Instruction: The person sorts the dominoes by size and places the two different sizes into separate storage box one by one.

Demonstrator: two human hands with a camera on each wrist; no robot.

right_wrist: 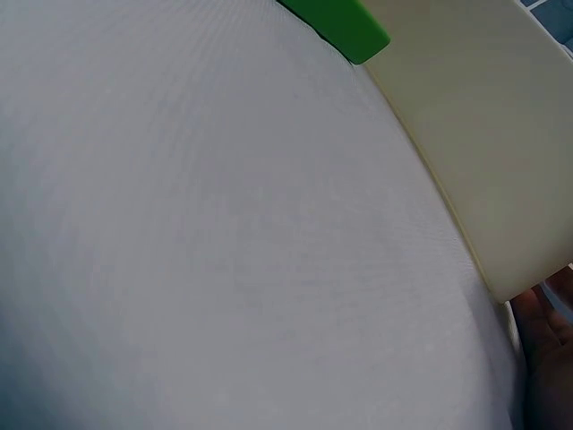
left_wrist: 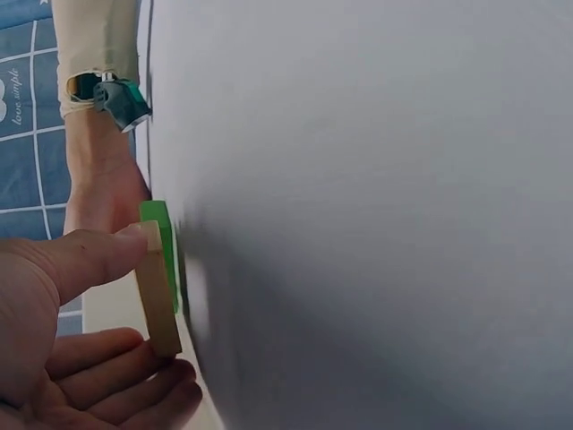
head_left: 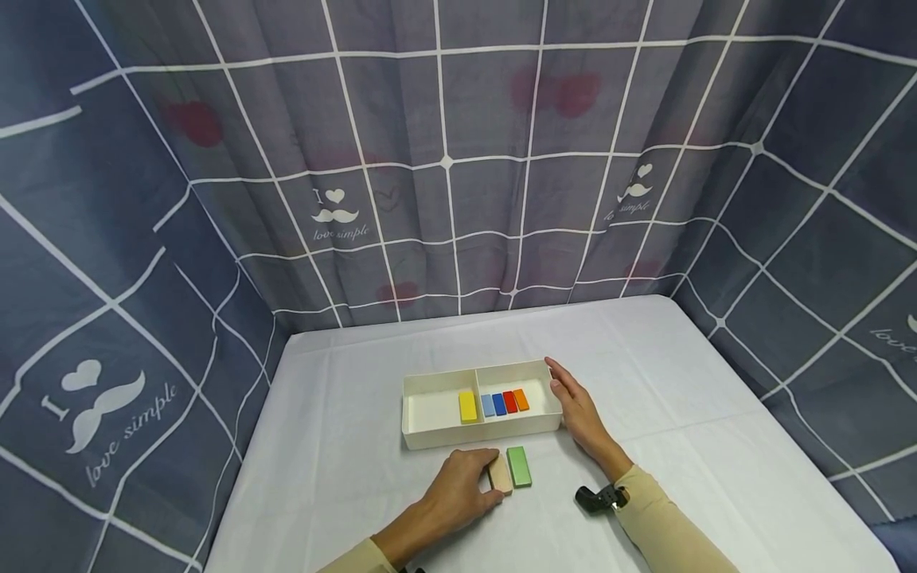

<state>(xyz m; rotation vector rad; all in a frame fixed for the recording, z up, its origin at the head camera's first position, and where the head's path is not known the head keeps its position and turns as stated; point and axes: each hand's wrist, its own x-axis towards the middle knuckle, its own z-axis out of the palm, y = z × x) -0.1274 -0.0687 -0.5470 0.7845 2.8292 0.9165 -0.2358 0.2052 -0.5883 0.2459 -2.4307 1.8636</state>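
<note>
My left hand (head_left: pixel 458 489) pinches a beige wooden block (head_left: pixel 501 475) between thumb and fingertips, at the table in front of a white two-compartment box (head_left: pixel 444 437). Just right of that block lies a green block (head_left: pixel 519 467); in the left wrist view the beige block (left_wrist: pixel 159 300) overlaps it. My right hand (head_left: pixel 583 414) rests against the box's right end with its fingers fairly straight. A yellow block (head_left: pixel 468 407) lies in the left compartment by the divider. Light blue (head_left: pixel 488 405), dark blue (head_left: pixel 499 404), red (head_left: pixel 510 402) and orange (head_left: pixel 521 399) blocks line up in the right compartment.
A white cloth (head_left: pixel 329 446) covers the table. Dark grey curtains (head_left: pixel 401 207) with white grid lines hang along the back and both sides. A black camera (head_left: pixel 600 499) is strapped to the right wrist, close over the cloth.
</note>
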